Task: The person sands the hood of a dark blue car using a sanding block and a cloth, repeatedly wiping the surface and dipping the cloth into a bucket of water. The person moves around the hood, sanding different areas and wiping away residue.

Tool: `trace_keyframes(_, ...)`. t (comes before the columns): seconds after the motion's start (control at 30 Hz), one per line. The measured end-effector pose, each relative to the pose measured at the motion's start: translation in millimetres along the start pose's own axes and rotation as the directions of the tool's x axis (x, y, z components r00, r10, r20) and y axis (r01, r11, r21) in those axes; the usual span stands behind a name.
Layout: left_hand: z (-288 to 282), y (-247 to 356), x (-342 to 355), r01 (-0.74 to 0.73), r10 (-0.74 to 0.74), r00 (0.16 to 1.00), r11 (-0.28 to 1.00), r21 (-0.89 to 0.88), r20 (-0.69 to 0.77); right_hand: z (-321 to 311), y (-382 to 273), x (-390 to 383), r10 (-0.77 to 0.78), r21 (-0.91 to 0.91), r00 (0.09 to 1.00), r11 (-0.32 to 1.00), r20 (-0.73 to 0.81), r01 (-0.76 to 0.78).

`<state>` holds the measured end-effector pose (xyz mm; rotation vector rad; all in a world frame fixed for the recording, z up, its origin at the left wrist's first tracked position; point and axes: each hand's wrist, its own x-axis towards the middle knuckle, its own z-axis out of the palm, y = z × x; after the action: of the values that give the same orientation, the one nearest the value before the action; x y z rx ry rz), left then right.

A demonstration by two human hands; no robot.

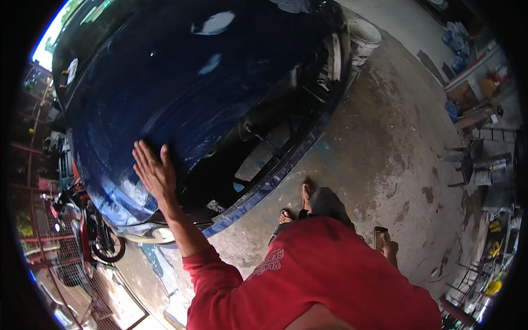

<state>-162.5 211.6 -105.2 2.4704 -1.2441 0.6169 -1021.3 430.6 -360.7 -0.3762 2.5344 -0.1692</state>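
My left hand (155, 170) lies flat on the dark blue car hood (192, 93), fingers stretched out and slightly apart, over a surface with pale swirled streaks. The front of the car below the hood's edge is open, showing a dark cavity, inner parts and a scuffed blue bumper (264, 187). My right hand (389, 247) hangs by my right side, closed on a small flat rectangular tool (379, 237), partly hidden by my red shirt.
A white bucket (363, 39) stands beyond the car's right end. A red motorbike (88, 231) is parked at left beside a mesh fence (44, 247). Stools (465, 162) and assorted clutter line the right wall. My bare-toed feet stand on stained concrete (396, 137) close to the bumper.
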Motion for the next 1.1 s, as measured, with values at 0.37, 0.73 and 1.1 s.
trace_keyframes(0.37, 30.7, 159.0, -18.0, 0.110, -0.103, 0.993, 0.983, 0.147, -0.051, 14.4, -82.1, 133.5, 0.013, 0.091, 0.997, 0.996, 0.077, -0.020)
trace_keyframes(0.73, 84.3, 473.2, 38.2, -0.010, 0.011, 0.999, 1.000, 0.025, -0.040, -98.2, -297.6, 306.4, -0.319, 0.166, 0.925, 0.943, 0.207, 0.288)
trace_keyframes(1.1, 158.2, 703.6, 69.4, -0.333, 0.332, 0.943, 0.933, -0.139, -0.031, -157.0, -398.4, 377.5, -0.388, 0.299, 0.919, 0.887, 0.069, 0.352)
